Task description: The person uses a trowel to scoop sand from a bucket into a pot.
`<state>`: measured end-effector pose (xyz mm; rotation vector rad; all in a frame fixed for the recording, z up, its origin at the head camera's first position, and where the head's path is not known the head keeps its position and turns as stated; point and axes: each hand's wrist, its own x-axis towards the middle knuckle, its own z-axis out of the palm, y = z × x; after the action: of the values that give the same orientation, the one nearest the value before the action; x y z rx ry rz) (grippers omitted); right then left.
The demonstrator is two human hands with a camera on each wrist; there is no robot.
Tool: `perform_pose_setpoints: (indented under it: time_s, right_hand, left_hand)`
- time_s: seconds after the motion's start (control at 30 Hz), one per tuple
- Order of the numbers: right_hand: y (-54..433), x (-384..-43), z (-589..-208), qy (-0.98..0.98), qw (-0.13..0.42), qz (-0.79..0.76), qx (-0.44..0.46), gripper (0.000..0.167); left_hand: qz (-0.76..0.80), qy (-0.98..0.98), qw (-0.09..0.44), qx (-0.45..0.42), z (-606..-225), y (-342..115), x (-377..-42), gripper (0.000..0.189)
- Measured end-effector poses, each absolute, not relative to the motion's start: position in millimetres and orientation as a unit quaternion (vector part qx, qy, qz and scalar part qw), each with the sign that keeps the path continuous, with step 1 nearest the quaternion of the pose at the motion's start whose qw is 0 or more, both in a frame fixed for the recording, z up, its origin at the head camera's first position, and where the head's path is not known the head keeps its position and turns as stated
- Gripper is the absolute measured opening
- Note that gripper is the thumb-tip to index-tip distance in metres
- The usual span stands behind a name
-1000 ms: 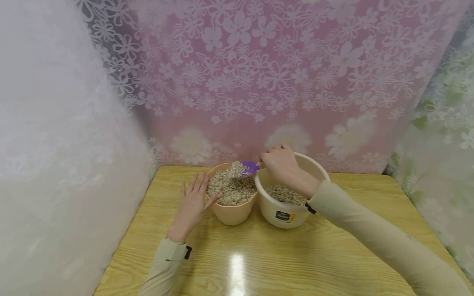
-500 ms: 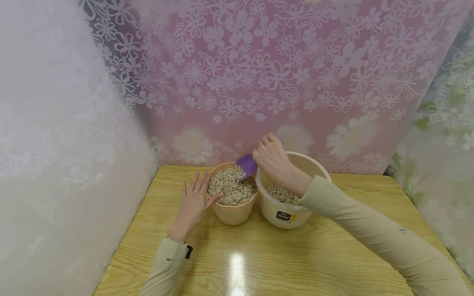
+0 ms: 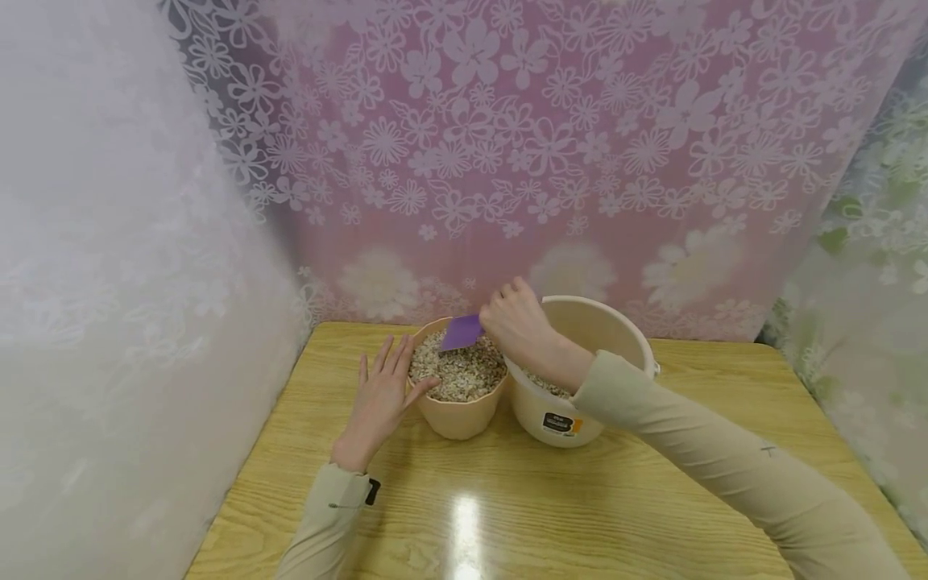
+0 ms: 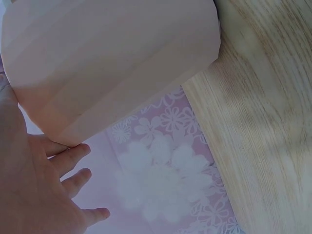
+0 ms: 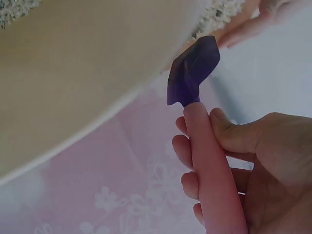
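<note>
My right hand (image 3: 518, 322) grips the pink handle (image 5: 212, 165) of a small trowel with a purple blade (image 3: 461, 332). The blade is turned face down over the peach flowerpot (image 3: 457, 417), which is filled close to its rim with pale, gravel-like grains (image 3: 464, 374). My left hand (image 3: 380, 403) rests against the pot's left side with fingers spread and straight, the thumb lying over the near rim. In the left wrist view those fingers (image 4: 73, 158) stretch along the pot's wall.
A larger cream bucket (image 3: 558, 415) with a label stands right beside the pot, holding more grains low inside. My right forearm crosses over its rim. Both containers stand near the back of the wooden table (image 3: 580, 507), before a pink flowered curtain (image 3: 464, 161).
The trowel, loaded with grains a second ago, has been tipped over and emptied into the pot. My right hand has shifted left with it. The left hand stays at the pot.
</note>
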<state>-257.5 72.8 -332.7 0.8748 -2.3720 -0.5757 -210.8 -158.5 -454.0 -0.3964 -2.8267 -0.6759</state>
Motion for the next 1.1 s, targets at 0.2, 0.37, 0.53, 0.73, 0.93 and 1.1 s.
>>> perform_pose_setpoints:
  time_s: [0.2, 0.37, 0.53, 0.73, 0.93, 1.1]
  right_hand:
    - [77.5, -251.6, -332.0, -0.905, 0.223, -0.195, 0.305, 0.039]
    - [79.9, -242.5, -314.2, -0.906, 0.182, -0.201, 0.324, 0.039]
    - [83.4, -233.4, -293.7, -0.923, 0.093, -0.192, 0.320, 0.028]
    - [103.3, -232.0, -289.4, -0.939, 0.113, -0.124, 0.301, 0.022]
    - [137.6, -237.6, -302.1, -0.939, 0.202, -0.074, 0.268, 0.019]
    - [172.5, -239.1, -313.6, -0.936, 0.250, -0.038, 0.244, 0.019]
  left_hand:
    - [-0.234, -0.958, 0.097, -0.135, -453.9, -155.9, -211.7, 0.083]
    - [-0.231, -0.958, 0.107, -0.136, -454.0, -156.3, -212.4, 0.084]
    - [-0.229, -0.959, 0.100, -0.135, -451.8, -155.8, -212.4, 0.085]
    - [-0.228, -0.959, 0.104, -0.134, -453.3, -155.0, -213.1, 0.084]
    - [-0.235, -0.957, 0.105, -0.135, -454.9, -156.1, -212.2, 0.083]
    - [-0.245, -0.955, 0.097, -0.132, -457.3, -158.0, -209.6, 0.082]
